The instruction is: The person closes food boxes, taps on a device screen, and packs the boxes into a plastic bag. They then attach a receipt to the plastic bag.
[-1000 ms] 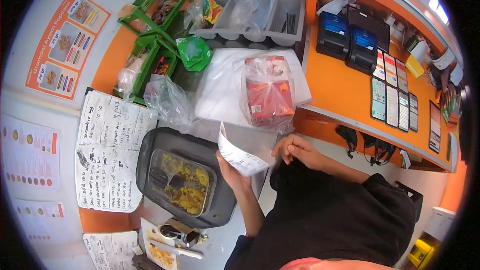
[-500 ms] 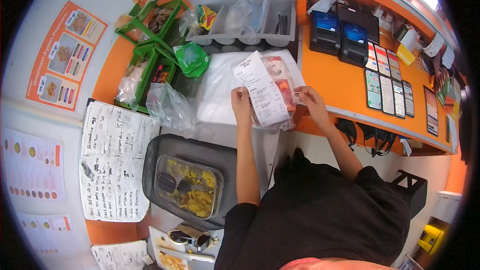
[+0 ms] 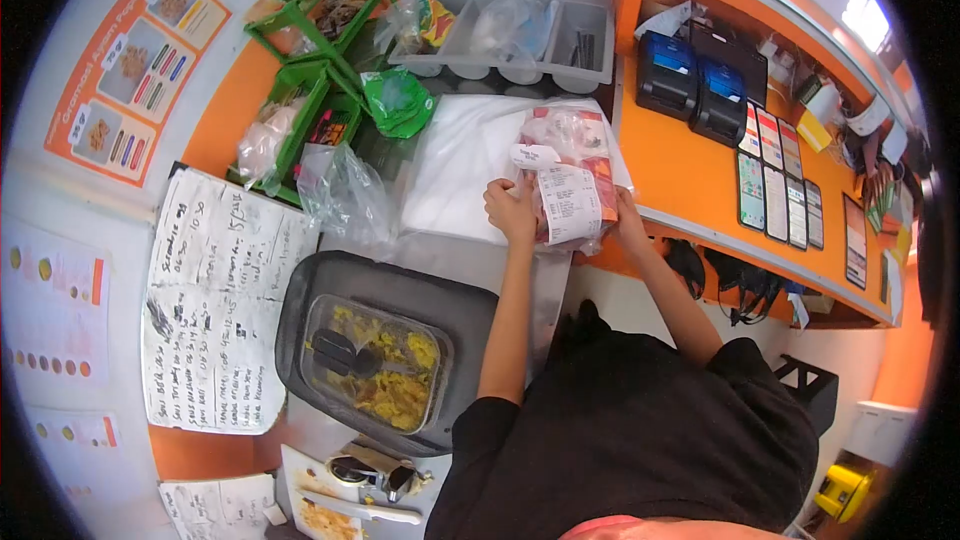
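Observation:
A clear plastic bag [image 3: 598,166] with red-and-white packaging inside lies on a stack of white plastic sheets [image 3: 455,155]. Across its front is a long printed paper receipt [image 3: 568,208], its top end curling over. My left hand [image 3: 512,210] has its fingers closed at the receipt's left edge, the fingertips partly hidden. On the opposite side, my right hand [image 3: 627,222] grips the right edge of the bag. Nearer to me, a lidded clear container [image 3: 375,365] of yellow food sits in a dark tray [image 3: 470,310].
Green baskets [image 3: 310,90] and a grey divided bin [image 3: 505,45] stand at the back. To the right, an orange counter [image 3: 690,175] carries two black printers [image 3: 668,75] and several phones [image 3: 776,203]. A knife [image 3: 360,508] rests on a cutting board [image 3: 300,485] at the front left.
The receipt has come down from a raised, slanted position to lie against the bag, and its top now curls. My right hand has moved in lower along the bag's right edge.

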